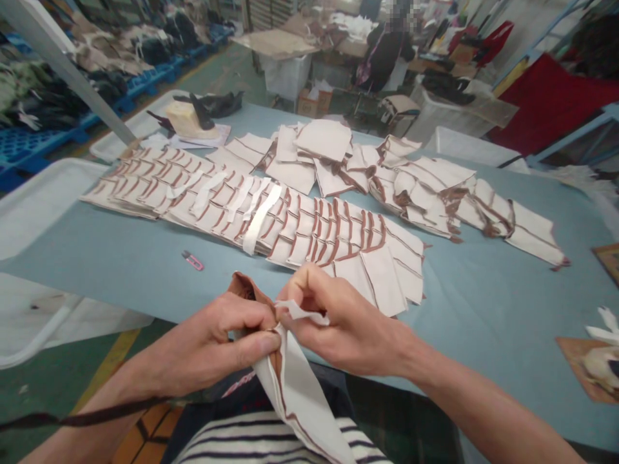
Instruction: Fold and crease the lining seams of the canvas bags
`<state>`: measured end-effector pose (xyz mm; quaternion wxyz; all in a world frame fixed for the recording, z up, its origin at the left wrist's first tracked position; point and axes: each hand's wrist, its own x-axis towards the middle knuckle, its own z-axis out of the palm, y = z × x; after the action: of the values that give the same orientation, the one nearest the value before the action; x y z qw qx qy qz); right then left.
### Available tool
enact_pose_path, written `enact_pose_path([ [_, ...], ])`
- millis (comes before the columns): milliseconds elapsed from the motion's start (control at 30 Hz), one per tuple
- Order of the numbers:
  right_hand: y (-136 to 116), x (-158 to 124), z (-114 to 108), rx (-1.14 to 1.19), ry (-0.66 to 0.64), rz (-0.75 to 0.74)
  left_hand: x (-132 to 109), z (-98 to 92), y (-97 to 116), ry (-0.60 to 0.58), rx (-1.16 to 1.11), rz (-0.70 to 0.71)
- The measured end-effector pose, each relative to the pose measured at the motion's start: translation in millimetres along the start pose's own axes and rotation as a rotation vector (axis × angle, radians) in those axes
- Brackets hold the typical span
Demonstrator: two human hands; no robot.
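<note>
A person seated at the near edge of a pale blue work table [483, 309] grips a cream fabric piece [302, 393] edged in brown, holding it just above the lap and against the table's front edge. The left hand [213, 341] is clenched around the top of the piece, thumb pressed along its folded upper edge, where a brown lining shows above the knuckles. The right hand [338, 316] meets it, fingers curled and pinching a narrow white strip [302, 312] at the top of the same piece; the two hands touch at the fingertips. The rest of the piece hangs down over a striped garment [251, 444] on the person's body. On the table just beyond the hands, a long row of overlapped cream pieces with brown trim [271, 219] runs from the left towards the middle, with several white strips [256, 212] lying across it. Farther back, a looser heap of similar pieces [411, 187] spreads to the right. A small pink clipper [192, 260] lies alone on the blue surface, near the left hand but apart from it. White trays [33, 200] stand beside the table at left. Across the room, another person in dark clothing [387, 51] sits among boxes and stacked material.
</note>
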<state>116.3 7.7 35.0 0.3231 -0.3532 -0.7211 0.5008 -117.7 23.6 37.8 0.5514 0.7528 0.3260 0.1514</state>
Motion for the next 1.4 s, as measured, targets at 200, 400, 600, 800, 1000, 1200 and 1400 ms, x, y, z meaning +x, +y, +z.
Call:
enact_pose_path([
  [200, -8, 12, 0, -0.018, 0.022, 0.107, 3, 3.0, 2, 0.127, 0.144, -0.08],
  [400, 8, 20, 1, -0.179, 0.024, -0.061, 8, 4.6, -1, 0.204, 0.187, -0.178],
  [600, 36, 24, 10, -0.098, 0.212, 0.029, 8, 8.0, -4, 0.327, 0.058, -0.135],
  [800, 25, 6, 16, 0.34, 0.213, 0.214, 3, 9.3, -12, 0.483, 0.143, -0.132],
  [1000, 21, -4, 20, 0.495, 0.221, 0.199, -1, 11.1, -14, 0.407, 0.15, -0.073],
  [1200, 21, -3, 18, 0.568, 0.206, 0.322, 7, 17.4, -9, 0.52, 0.17, -0.057],
  [1400, 17, 0, 8, 0.629, 0.084, 0.412, 10, 20.5, -13, 0.479, 0.107, -0.031],
])
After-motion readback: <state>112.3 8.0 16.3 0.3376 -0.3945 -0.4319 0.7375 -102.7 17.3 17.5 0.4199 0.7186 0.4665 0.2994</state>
